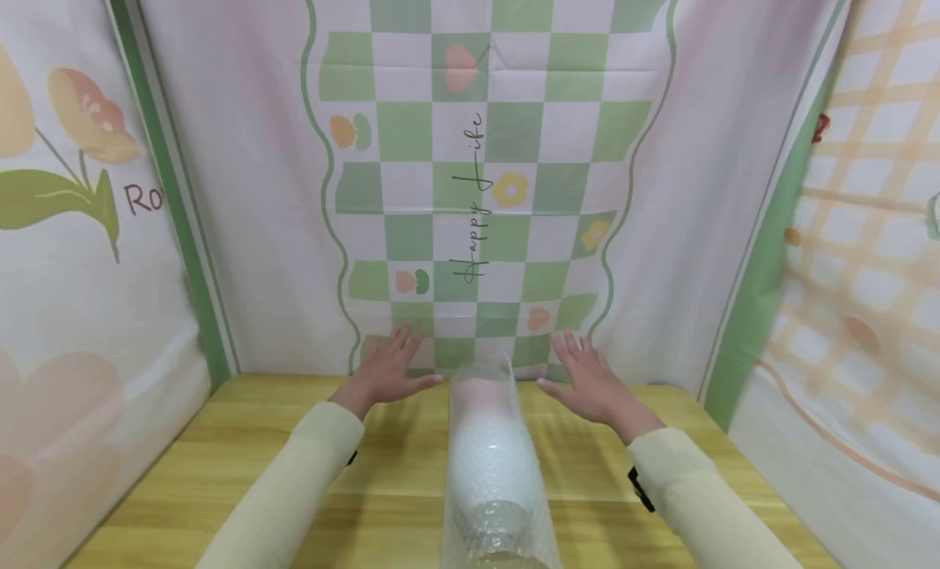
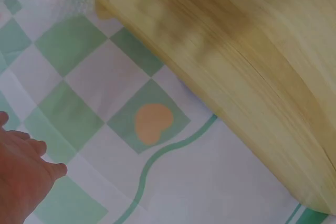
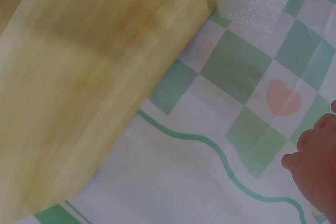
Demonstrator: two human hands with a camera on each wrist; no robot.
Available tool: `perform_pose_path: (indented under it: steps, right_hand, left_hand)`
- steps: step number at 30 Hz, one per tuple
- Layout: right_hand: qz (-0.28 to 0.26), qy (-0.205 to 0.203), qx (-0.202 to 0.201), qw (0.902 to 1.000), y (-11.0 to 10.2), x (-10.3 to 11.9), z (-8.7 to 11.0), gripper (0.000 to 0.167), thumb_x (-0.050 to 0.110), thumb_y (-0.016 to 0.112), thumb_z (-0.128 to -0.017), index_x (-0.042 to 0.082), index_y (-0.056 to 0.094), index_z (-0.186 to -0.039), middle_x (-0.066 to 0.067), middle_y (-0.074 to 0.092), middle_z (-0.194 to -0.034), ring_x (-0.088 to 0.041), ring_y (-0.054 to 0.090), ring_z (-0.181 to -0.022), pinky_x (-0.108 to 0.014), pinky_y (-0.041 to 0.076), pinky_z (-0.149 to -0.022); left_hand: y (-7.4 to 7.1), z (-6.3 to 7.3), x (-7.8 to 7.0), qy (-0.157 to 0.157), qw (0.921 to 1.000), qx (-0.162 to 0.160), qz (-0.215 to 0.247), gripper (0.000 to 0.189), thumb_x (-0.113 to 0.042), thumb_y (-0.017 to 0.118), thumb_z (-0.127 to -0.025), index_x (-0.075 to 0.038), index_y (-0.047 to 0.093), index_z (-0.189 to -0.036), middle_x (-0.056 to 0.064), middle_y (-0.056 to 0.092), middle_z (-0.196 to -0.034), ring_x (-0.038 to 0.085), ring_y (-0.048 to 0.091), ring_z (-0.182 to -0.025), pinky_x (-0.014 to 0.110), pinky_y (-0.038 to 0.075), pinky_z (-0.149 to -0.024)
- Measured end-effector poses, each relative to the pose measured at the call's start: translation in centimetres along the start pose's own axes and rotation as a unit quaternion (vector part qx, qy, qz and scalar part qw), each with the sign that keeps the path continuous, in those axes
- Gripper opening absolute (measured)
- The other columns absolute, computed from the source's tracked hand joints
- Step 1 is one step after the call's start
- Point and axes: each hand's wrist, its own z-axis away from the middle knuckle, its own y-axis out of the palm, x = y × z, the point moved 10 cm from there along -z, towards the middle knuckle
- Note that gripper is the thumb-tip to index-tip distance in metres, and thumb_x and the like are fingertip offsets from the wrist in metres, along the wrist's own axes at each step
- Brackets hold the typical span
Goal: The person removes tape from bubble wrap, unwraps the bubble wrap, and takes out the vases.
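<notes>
A long bundle in clear bubble wrap (image 1: 490, 463) lies on the wooden table (image 1: 396, 504), pointing away from me. Inside it show a pinkish far end, a white middle and a rounded clear near part; the wrap blurs what it is. To its left, my left hand (image 1: 387, 371) is raised over the table's far edge, fingers spread and straight, holding nothing. On the other side my right hand (image 1: 591, 383) mirrors it, fingers spread, also apart from the bundle. The wrist views show each hand (image 2: 23, 174) (image 3: 317, 169) at the frame's outer edge, with part of the bubble wrap at the top.
Behind the table hangs a green-and-white checkered cloth (image 1: 507, 242) with "Happy Life" lettering. A tulip-print cloth (image 1: 81, 291) hangs at the left and an orange plaid cloth (image 1: 859, 267) at the right, enclosing the table. Dark straps (image 1: 640, 489) show at the sleeves.
</notes>
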Motion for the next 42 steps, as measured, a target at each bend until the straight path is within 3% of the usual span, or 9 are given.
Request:
perform_pose_path:
  steps: [6, 13, 22, 29, 36, 42]
  right_hand:
    - [-0.004, -0.011, -0.016, 0.9998, 0.0, 0.7, 0.7, 0.085, 0.052, 0.049, -0.098, -0.001, 0.013, -0.154, -0.025, 0.003, -0.158, -0.048, -0.001, -0.142, -0.060, -0.001, -0.113]
    - [-0.023, -0.018, -0.024, 0.9993, 0.1, 1.5, 1.6, 0.086, 0.053, 0.050, -0.097, -0.001, 0.014, -0.154, -0.025, 0.005, -0.158, -0.049, 0.001, -0.141, -0.062, 0.002, -0.113]
    - [-0.020, -0.003, -0.018, 0.9996, 0.5, 1.7, 2.8, 0.086, 0.055, 0.047, -0.098, 0.002, 0.011, -0.155, -0.025, 0.006, -0.158, -0.047, 0.001, -0.142, -0.060, 0.004, -0.113]
    - [-0.035, 0.000, -0.021, 0.9992, 1.0, 1.7, 3.8, 0.088, 0.060, 0.044, -0.096, 0.002, 0.013, -0.155, -0.023, 0.004, -0.159, -0.047, 0.002, -0.142, -0.062, 0.006, -0.112]
    - [-0.052, -0.003, -0.026, 0.9983, 1.6, 1.8, 5.0, 0.085, 0.055, 0.047, -0.097, 0.000, 0.015, -0.154, -0.024, 0.006, -0.158, -0.048, 0.006, -0.142, -0.064, 0.012, -0.111]
    - [-0.068, -0.003, -0.029, 0.9972, 1.8, 2.2, 6.0, 0.085, 0.056, 0.045, -0.098, 0.001, 0.013, -0.155, -0.024, 0.007, -0.158, -0.048, 0.011, -0.141, -0.064, 0.016, -0.109]
  left_hand:
    - [0.4, 0.4, -0.6, -0.004, 0.9996, 0.003, 0.028, 0.095, -0.074, 0.043, -0.088, -0.014, 0.017, -0.157, 0.017, 0.007, -0.160, 0.034, 0.009, -0.146, 0.059, 0.002, -0.113]
    - [0.7, 1.1, -1.4, 0.007, 0.9993, 0.000, 0.038, 0.094, -0.072, 0.044, -0.089, -0.012, 0.018, -0.156, 0.017, 0.010, -0.160, 0.036, 0.011, -0.145, 0.060, 0.006, -0.114]
    - [1.7, 1.8, -1.8, 0.010, 0.9982, -0.010, 0.058, 0.093, -0.070, 0.045, -0.090, -0.012, 0.016, -0.157, 0.016, 0.007, -0.161, 0.032, 0.009, -0.146, 0.057, 0.004, -0.115]
    - [2.6, 2.5, -2.5, 0.008, 0.9962, -0.008, 0.087, 0.095, -0.070, 0.047, -0.089, -0.010, 0.017, -0.156, 0.014, 0.007, -0.161, 0.032, 0.011, -0.146, 0.059, 0.009, -0.114]
    - [3.2, 3.4, -3.4, 0.013, 0.9946, -0.007, 0.102, 0.094, -0.070, 0.048, -0.088, -0.013, 0.018, -0.156, 0.012, 0.008, -0.161, 0.030, 0.011, -0.146, 0.054, 0.004, -0.115]
    - [4.1, 4.0, -3.9, 0.020, 0.9921, 0.003, 0.124, 0.088, -0.064, 0.051, -0.091, -0.018, 0.018, -0.157, 0.014, 0.011, -0.160, 0.033, 0.017, -0.144, 0.059, 0.010, -0.113]
